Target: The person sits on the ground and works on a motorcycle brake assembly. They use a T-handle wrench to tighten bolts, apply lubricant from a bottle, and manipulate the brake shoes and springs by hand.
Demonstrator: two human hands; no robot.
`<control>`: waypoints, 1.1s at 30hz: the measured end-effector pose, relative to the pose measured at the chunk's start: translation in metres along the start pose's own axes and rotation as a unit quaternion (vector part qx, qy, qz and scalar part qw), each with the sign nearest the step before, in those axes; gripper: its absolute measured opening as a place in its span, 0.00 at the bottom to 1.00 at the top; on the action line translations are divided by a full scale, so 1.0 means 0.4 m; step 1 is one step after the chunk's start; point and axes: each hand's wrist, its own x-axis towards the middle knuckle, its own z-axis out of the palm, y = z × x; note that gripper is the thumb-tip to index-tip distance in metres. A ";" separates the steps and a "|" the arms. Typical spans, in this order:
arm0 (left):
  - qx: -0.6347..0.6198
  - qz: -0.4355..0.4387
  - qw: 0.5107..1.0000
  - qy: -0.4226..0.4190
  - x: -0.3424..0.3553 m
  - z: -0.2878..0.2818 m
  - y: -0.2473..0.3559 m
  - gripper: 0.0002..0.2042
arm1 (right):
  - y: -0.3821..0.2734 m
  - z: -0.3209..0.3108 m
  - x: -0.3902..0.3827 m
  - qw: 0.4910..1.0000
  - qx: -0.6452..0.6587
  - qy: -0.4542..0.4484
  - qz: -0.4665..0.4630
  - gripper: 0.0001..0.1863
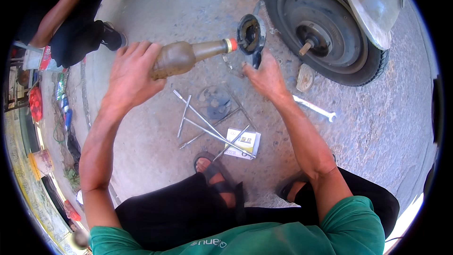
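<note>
My left hand point(134, 71) grips a brown bottle point(177, 59) lying nearly sideways in the air, its red-ringed neck pointing right at a round black metal part point(259, 33) with a dark, hollow face. My right hand point(264, 78) is closed on the lower arm of that part; the bottle's tip is at its opening, though whether liquid flows is too small to tell. Below my hands lie several metal T-handle wrenches point(200, 127), a round dark disc point(214, 104) and a small white box point(250, 144). A silver spanner point(314, 108) lies right of my right forearm.
A wheel point(337, 16) with a protruding axle stands at upper right beside a pale body panel point(370, 4). A small pale object point(304, 76) lies below it. At upper left another person point(75, 42) crouches. Along the left edge are containers point(40, 165) and assorted items.
</note>
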 end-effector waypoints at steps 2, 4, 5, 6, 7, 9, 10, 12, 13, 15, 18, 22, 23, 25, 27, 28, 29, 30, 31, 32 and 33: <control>0.005 0.008 1.000 0.004 0.003 0.000 0.006 0.24 | -0.008 -0.005 0.000 1.000 0.011 -0.008 0.007 0.25; 0.004 0.018 1.000 0.016 0.004 0.001 0.009 0.23 | -0.011 -0.005 0.000 1.000 0.017 -0.013 0.008 0.25; 0.006 0.017 1.000 0.015 0.004 0.001 0.010 0.23 | -0.010 -0.004 0.000 1.000 0.019 -0.014 0.006 0.25; 0.008 0.015 1.000 0.014 0.003 0.000 0.010 0.23 | -0.010 -0.002 0.001 1.000 0.020 -0.015 0.004 0.25; 0.010 0.014 1.000 0.013 0.004 0.001 0.011 0.23 | -0.009 -0.001 0.001 1.000 0.019 -0.016 0.004 0.25; 0.011 0.012 1.000 0.009 0.005 0.001 0.012 0.23 | -0.007 0.003 0.002 1.000 0.017 -0.018 0.003 0.25; 0.012 0.012 1.000 0.007 0.005 0.002 0.012 0.23 | -0.003 0.006 0.002 1.000 0.015 -0.012 -0.003 0.25; 0.015 0.008 1.000 0.005 0.005 0.004 0.010 0.23 | 0.002 0.011 0.002 1.000 0.010 -0.001 -0.015 0.24; 0.017 0.007 1.000 0.003 0.005 0.006 0.009 0.24 | 0.000 0.010 0.002 1.000 0.009 -0.007 -0.010 0.24; 0.020 0.001 1.000 -0.003 0.004 0.005 0.010 0.24 | -0.007 0.006 0.002 1.000 0.009 -0.019 0.000 0.25; 0.023 0.002 1.000 -0.004 0.006 0.006 0.011 0.24 | -0.009 0.005 0.002 1.000 0.006 -0.024 0.009 0.25; 0.029 0.002 1.000 -0.005 0.010 0.009 0.010 0.23 | -0.001 0.011 -0.002 1.000 0.006 -0.003 -0.019 0.24; 0.028 0.002 1.000 -0.003 0.010 0.010 0.010 0.23 | -0.002 0.011 -0.002 1.000 0.006 -0.003 -0.019 0.24; 0.027 0.002 1.000 0.000 0.010 0.011 0.010 0.23 | -0.001 0.012 -0.001 1.000 0.005 -0.001 -0.019 0.24; 0.023 0.002 1.000 0.000 0.009 0.011 0.011 0.22 | 0.003 0.013 0.000 1.000 0.003 0.001 -0.020 0.24; 0.022 0.001 1.000 -0.001 0.007 0.010 0.011 0.22 | 0.002 0.013 0.000 1.000 0.003 -0.003 -0.016 0.23; 0.020 0.000 1.000 0.001 0.005 0.011 0.009 0.22 | 0.001 0.013 0.000 1.000 0.003 -0.007 -0.011 0.23; 0.019 -0.001 1.000 0.003 0.002 0.013 0.007 0.22 | -0.001 0.012 0.000 1.000 0.004 -0.012 -0.007 0.23; 0.016 0.000 1.000 0.006 0.002 0.016 0.006 0.22 | -0.001 0.011 0.000 1.000 0.003 -0.011 -0.010 0.23; 0.017 -0.002 1.000 0.004 0.002 0.017 0.005 0.22 | -0.001 0.009 0.001 1.000 0.003 -0.010 -0.014 0.23; 0.018 -0.004 1.000 0.001 0.003 0.017 0.005 0.22 | -0.001 0.008 0.001 1.000 0.002 -0.009 -0.017 0.23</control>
